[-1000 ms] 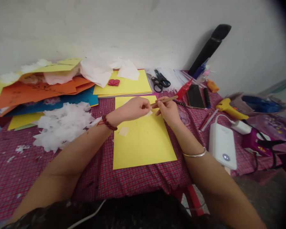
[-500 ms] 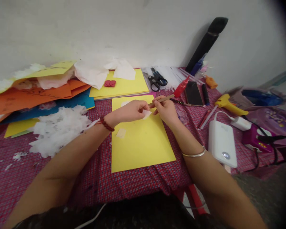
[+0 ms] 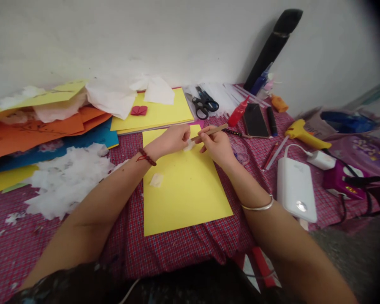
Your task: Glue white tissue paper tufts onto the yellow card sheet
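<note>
Over the far half of the yellow sheet (image 3: 183,190), our right hand (image 3: 218,145) pinches the wooden stick (image 3: 219,128) between thumb and fingertips, its tip close to the white scrap (image 3: 188,145). Our left hand (image 3: 175,138) curls its fingers beside that scrap, above the sheet; we cannot tell whether they grip it. We probably do best with light stick pressure, so the thin scrap doesn't tear.

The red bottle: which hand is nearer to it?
Right. The right hand is below and left of the red bottle in the picture; the left hand is farther left.
</note>
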`<state>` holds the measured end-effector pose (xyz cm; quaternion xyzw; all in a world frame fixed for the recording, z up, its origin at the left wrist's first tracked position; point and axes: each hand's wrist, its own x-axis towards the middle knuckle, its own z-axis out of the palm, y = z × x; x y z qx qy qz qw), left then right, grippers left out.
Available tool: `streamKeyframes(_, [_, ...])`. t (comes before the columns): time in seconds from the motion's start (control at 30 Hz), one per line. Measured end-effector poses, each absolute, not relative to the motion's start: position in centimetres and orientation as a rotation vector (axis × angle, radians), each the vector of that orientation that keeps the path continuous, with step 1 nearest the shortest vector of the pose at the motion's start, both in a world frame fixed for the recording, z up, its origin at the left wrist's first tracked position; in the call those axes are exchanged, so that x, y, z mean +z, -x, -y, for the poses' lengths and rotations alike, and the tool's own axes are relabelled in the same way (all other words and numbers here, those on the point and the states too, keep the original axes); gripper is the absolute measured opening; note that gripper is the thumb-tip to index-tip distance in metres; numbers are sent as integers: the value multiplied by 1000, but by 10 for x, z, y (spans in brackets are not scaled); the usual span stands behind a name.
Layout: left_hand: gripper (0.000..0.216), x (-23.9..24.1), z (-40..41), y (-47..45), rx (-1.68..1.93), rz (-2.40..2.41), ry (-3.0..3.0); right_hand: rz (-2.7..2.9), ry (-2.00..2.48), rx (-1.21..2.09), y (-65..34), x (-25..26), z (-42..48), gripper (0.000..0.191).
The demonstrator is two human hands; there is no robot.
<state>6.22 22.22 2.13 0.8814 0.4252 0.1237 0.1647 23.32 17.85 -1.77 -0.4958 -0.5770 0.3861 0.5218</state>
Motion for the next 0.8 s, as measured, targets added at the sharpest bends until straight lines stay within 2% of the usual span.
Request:
streamKeyframes(0.13, [13,25,-221,-63,394,-1318,-2550,1354,1180,932,-232,-16,-177,23])
streamKeyframes(0.23, [17,45,-220,-52,376,-1316,-2570,1348,1167,922,-231,-16,-177,24])
streamKeyframes(0.4, [16,76,-216,-33,120,-888,-2387,1344,1188,923,-230,-15,-177,21])
streamKeyframes(0.53, [16,58,-216,-45,101,-825,-2329,1343,1199,931,-230,-13,-177,22])
streamKeyframes(0.8, [5,7,-222,-63,523,-1162,-2452,1345,1192,938,-231,-14,-178,25])
